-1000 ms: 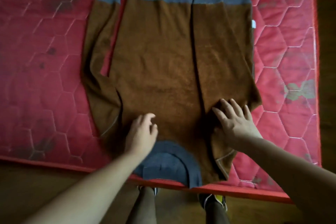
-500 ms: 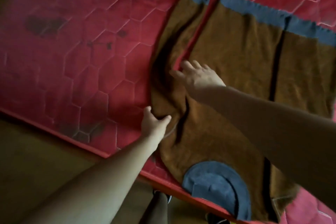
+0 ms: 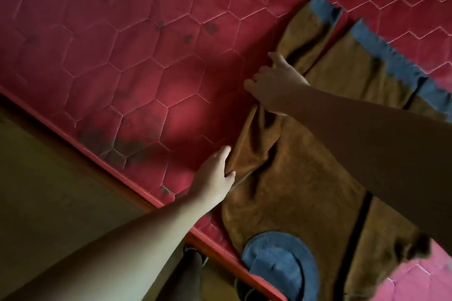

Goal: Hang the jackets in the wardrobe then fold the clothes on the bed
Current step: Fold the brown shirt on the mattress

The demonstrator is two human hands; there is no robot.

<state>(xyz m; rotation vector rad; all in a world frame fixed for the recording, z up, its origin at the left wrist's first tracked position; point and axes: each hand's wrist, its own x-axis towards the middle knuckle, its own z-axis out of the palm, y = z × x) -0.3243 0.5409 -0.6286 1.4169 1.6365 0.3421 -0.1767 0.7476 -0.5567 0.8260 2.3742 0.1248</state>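
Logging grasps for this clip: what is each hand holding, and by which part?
Both hold the brown sweater by its sleeve: left hand near the shoulder, right hand at mid-sleeve.

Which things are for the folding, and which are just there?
For the job: brown sweater, left hand pinching its sleeve, right hand gripping the sleeve, red mattress under it.
Just there: floor, dark stains on the mattress, the person's leg.

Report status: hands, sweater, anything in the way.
Left hand pinches the sleeve near the shoulder; right hand grips it farther along. Brown sweater spread on red mattress. Nothing lying on it.
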